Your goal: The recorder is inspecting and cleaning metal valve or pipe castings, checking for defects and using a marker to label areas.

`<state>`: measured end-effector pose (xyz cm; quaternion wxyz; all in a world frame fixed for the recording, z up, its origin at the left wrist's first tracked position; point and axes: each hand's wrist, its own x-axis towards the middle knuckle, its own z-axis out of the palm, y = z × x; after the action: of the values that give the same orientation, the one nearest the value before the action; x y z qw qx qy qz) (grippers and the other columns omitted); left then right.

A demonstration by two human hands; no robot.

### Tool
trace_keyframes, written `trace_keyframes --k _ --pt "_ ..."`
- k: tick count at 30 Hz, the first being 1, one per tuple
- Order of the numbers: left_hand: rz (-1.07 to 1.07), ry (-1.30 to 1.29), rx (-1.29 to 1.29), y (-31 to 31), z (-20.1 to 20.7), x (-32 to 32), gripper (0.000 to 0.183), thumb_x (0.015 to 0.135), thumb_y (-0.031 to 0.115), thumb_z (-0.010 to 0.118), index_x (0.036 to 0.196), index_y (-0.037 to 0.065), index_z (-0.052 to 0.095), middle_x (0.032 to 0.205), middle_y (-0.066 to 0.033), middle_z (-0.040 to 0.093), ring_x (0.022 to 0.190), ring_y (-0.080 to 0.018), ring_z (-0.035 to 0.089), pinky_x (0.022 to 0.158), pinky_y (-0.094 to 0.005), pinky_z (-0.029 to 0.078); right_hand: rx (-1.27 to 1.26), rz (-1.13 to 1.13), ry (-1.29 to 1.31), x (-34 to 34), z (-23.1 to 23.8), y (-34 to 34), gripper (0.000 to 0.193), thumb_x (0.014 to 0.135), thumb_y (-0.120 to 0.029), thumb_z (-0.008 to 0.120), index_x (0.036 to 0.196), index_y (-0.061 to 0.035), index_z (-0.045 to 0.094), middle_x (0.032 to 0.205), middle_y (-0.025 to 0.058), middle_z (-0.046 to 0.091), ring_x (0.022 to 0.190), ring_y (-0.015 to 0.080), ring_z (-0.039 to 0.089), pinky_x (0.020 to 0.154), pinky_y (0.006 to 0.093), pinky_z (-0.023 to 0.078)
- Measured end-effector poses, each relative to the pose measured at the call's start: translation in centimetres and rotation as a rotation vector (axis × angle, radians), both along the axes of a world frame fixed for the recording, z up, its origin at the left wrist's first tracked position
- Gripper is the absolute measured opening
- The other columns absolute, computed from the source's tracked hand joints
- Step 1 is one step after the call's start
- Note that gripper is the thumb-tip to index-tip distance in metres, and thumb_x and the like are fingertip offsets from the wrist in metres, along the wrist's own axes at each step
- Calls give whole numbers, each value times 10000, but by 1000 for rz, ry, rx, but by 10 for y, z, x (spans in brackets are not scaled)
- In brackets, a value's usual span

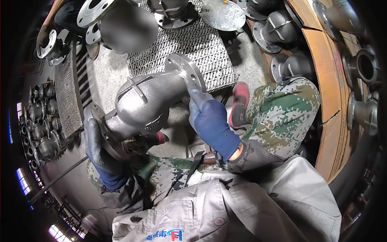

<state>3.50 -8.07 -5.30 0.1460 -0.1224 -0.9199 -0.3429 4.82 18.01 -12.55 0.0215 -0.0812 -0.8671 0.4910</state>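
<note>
Between my two gloved hands is a grey cast-metal valve body (141, 103) with a bulging middle, a raised cross rib and a round flange at each end. My left hand (94, 141), in a blue and grey work glove, is closed round the rim of the near-left flange. At the far-right flange (185, 68), my right hand (203, 107) grips the neck and edge from the near side. The valve body is tilted, held above my lap. Some fingers of both hands are hidden behind the metal.
A ribbed metal plate (197, 56) lies ahead, with a flanged casting (173, 12) and a round disc (223, 14) on or beside it. More castings (280, 28) stand to the right by a cardboard sheet (322, 72). Another person's gloved hand (42, 38) touches a flanged part at the upper left.
</note>
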Motion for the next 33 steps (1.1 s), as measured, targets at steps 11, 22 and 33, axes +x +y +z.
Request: trace_keyframes --k 11,22,33 --pt "106 -159 403 20 14 4 561 820 0 603 1343 9 399 1033 -150 601 724 -154 553 610 -274 472 456 204 -284 2 21 4 470 815 -55 501 1281 -12 466 830 174 636 720 305 644 608 411 505" --pt "-72 133 -156 19 17 4 554 833 30 607 1347 24 400 1205 -205 560 832 -202 588 702 -305 492 -312 100 -349 -27 17 29 380 888 -93 454 1254 -22 528 703 73 627 470 67 478 461 214 423" --pt "206 -259 457 46 32 6 450 968 290 358 1119 -89 547 1043 -139 571 946 -184 548 857 -311 422 -584 152 -452 -9 21 28 411 929 -107 439 1323 12 445 720 77 645 469 58 475 442 185 406"
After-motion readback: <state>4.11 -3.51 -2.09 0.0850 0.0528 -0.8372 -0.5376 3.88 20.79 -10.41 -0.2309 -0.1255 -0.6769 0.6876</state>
